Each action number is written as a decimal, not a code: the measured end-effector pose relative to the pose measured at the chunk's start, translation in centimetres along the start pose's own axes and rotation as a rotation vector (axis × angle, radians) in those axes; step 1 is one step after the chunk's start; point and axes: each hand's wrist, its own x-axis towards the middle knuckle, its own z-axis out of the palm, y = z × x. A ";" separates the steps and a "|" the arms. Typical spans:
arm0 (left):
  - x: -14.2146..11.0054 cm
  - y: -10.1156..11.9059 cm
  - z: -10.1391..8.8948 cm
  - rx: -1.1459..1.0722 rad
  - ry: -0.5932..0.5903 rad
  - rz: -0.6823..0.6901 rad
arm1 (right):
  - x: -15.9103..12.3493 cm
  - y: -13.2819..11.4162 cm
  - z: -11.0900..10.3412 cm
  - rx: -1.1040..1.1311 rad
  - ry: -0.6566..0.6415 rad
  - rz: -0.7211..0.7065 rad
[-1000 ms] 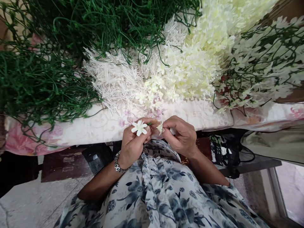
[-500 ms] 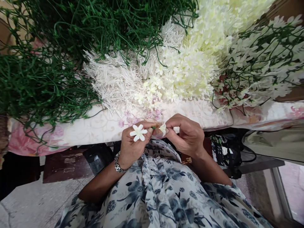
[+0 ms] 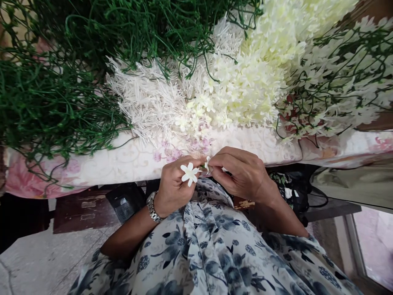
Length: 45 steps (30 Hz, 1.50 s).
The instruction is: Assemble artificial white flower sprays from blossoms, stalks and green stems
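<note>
My left hand (image 3: 175,188) is closed around a green artificial flower stem (image 3: 202,166), mostly hidden by the fingers. One open white blossom (image 3: 190,174) stands out over the thumb side of that hand. Between the two hands is a second white artificial flower (image 3: 207,164), seen from the side and pinched by my right hand (image 3: 244,172). Its base meets the green tip at my left fingertips; whether it is seated there I cannot tell. Both hands are just over the near edge of the cloth-covered table (image 3: 135,162).
Heaped green stems (image 3: 55,106) cover the left and back. Thin white sticks (image 3: 150,102) lie in the middle, beside a pile of loose cream blossoms (image 3: 245,90). White-flowered green sprays (image 3: 346,82) lie at the right. A dark bag (image 3: 288,190) is below the table edge.
My left hand has shifted slightly right, and its open blossom has moved with it. The second flower has turned more side-on and sits closer to the left fingertips. My right fingers have curled further.
</note>
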 end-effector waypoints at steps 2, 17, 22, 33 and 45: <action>0.0 -0.2 0.0 0.030 -0.002 0.009 | 0.0 0.0 0.1 -0.004 -0.020 0.006; 0.3 -0.2 0.2 0.071 -0.004 0.021 | 0.1 0.3 0.8 0.074 -0.055 0.065; 0.4 -0.4 0.3 0.063 0.005 0.017 | 0.1 0.2 1.0 0.081 -0.049 0.083; 0.5 -0.4 0.2 0.068 -0.003 0.043 | 0.4 0.2 1.2 0.067 -0.059 0.041; 0.4 -0.6 0.1 0.047 -0.014 0.054 | 0.0 0.6 1.8 0.165 -0.006 0.051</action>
